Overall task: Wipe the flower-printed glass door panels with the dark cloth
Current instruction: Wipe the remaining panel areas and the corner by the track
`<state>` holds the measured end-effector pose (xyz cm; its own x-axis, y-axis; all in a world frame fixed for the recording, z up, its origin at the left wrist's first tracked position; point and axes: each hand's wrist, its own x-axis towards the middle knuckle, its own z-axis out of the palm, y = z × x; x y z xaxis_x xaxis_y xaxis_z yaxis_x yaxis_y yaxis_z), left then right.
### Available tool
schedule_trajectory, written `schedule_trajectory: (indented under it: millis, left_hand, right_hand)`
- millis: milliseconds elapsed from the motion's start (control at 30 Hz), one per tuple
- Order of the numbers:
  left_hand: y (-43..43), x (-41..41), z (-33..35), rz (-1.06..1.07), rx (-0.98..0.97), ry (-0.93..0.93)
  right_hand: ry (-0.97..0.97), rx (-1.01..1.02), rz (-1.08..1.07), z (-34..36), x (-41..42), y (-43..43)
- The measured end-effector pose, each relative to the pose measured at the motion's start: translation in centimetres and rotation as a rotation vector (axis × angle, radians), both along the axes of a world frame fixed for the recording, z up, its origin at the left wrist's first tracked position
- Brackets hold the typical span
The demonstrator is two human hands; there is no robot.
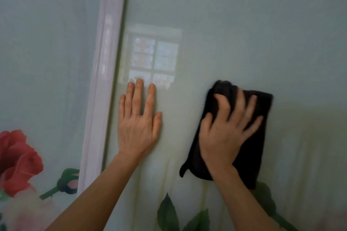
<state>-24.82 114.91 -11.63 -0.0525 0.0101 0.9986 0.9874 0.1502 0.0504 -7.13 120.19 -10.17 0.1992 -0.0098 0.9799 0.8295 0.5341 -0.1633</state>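
Two pale green glass door panels fill the view, the right panel [234, 33] and the left panel [47, 52], split by a white frame strip [102, 84]. My right hand [227, 133] presses the dark cloth [251, 146] flat against the right panel, fingers spread and blurred with motion. My left hand [139, 122] lies flat on the same panel near the frame, fingers straight, a ring on one finger. A printed red rose [16, 161] shows low on the left panel. Green printed leaves [169, 214] show low on the right panel.
A window reflection [153, 58] glints on the right panel above my left hand. A printed rosebud [70, 184] sits beside the frame at the lower left.
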Motion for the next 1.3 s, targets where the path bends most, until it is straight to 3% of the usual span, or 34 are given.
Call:
schedule_trajectory:
  millis: [100,200,467,567,733,1000,1200,1300]
  left_hand:
    - [0.0,0.0,0.1,-0.001,-0.004,-0.002]
    - [-0.1,0.0,0.1,-0.001,-0.009,-0.006]
    - [0.2,0.1,0.2,0.013,-0.010,-0.017]
    - [0.0,0.6,0.2,-0.012,-0.013,-0.030]
    - [0.9,4.6,0.9,-0.087,-0.082,0.103]
    - [1.8,6.3,1.5,-0.095,-0.075,0.090]
    - [2.8,8.4,2.8,-0.128,-0.032,0.169]
    - [2.6,8.3,2.7,-0.112,-0.043,0.175]
  right_hand:
    - [-0.225,0.047,0.013,-0.1,-1.1,-0.5]
    - [-0.307,0.075,0.036,-0.1,0.6,0.1]
    - [0.003,-0.045,-0.015,-0.1,2.2,0.7]
    - [-0.113,-0.010,-0.021,-0.2,0.7,0.2]
    - [-0.328,0.046,-0.011,-0.6,2.6,0.7]
    - [-0.082,-0.054,-0.093,0.0,4.1,1.3]
    - [-0.360,0.075,-0.008,0.4,4.1,1.1]
    - [-0.260,0.058,-0.022,-0.3,7.5,2.4]
